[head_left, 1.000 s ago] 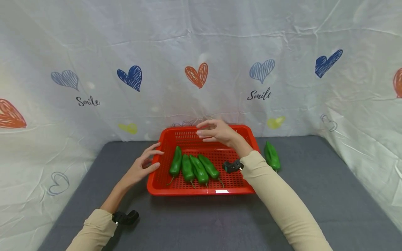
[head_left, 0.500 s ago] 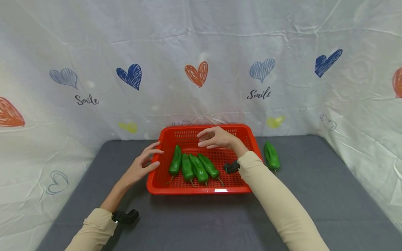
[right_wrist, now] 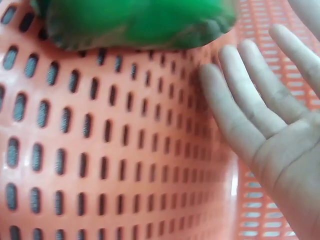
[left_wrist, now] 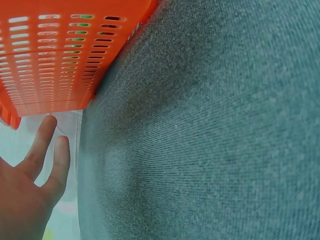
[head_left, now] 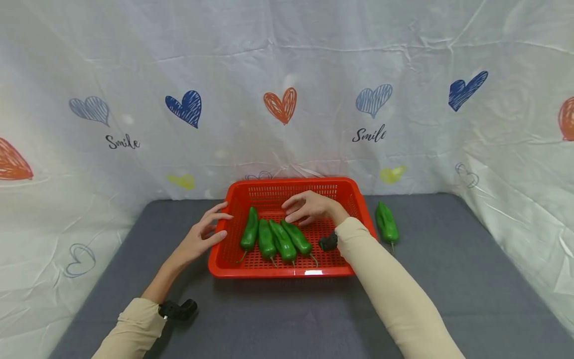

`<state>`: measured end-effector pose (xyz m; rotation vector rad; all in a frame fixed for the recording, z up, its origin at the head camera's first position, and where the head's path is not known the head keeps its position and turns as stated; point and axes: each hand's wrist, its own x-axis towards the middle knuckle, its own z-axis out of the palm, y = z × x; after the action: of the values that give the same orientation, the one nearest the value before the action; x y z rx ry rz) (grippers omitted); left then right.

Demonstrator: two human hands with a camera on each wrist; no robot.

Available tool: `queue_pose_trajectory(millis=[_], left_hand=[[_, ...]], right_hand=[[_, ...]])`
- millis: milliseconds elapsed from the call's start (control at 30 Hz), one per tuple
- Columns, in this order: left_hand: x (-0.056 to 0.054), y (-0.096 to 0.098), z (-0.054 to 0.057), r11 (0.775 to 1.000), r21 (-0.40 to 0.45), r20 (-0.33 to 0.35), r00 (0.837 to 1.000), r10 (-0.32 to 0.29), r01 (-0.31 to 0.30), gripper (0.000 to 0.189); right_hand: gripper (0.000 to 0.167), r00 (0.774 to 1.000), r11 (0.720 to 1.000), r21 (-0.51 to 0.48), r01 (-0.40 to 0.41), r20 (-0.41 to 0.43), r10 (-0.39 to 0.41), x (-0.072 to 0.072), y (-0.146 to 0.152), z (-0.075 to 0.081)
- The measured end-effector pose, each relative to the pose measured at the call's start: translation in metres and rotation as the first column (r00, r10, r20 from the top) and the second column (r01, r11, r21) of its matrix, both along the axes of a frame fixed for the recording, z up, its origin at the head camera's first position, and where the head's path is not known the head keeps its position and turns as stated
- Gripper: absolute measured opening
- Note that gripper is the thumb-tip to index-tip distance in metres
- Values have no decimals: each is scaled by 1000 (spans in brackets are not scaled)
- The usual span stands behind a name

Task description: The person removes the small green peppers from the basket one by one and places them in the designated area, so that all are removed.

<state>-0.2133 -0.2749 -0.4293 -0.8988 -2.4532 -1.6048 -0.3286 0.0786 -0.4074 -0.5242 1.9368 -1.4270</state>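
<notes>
Several long green peppers [head_left: 266,239] lie side by side in a red slotted plastic basket [head_left: 287,272], stems toward the front. My right hand [head_left: 309,207] hovers inside the basket, fingers spread and bent a little, fingertips near the top of the rightmost pepper [head_left: 297,237]. In the right wrist view that hand [right_wrist: 280,135] holds nothing, beside the blurred green pepper [right_wrist: 140,20]. At the basket's left rim my left hand [head_left: 202,237] has its fingers spread, some reaching over the edge. The left wrist view shows its fingers straight next to the basket wall [left_wrist: 55,55].
One more green pepper [head_left: 387,223] lies on the grey cloth-covered table [head_left: 287,319], right of the basket. A white curtain [head_left: 323,65] printed with hearts hangs behind and at both sides.
My right hand has come down from the basket's back edge toward the peppers. The left hand stays at the left rim, and the peppers have not moved.
</notes>
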Motion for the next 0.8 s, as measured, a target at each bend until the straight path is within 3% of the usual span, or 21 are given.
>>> queue_pose_trajectory(millis=[200,433,800], left_hand=[[0,-1,-1,1000,-10,-10,1000,6,-6,39],[0,0,0,998,-35,25,999,48,-47,38],[1,0,-1,999,-34,19,999,41,-41,39]], right_hand=[[52,999,999,42,-32,12,32,0,1,-8],[51,999,998,59,-35,34,33,2,1,-7],[48,998,996,75,-50,35,48,3,1,-6]])
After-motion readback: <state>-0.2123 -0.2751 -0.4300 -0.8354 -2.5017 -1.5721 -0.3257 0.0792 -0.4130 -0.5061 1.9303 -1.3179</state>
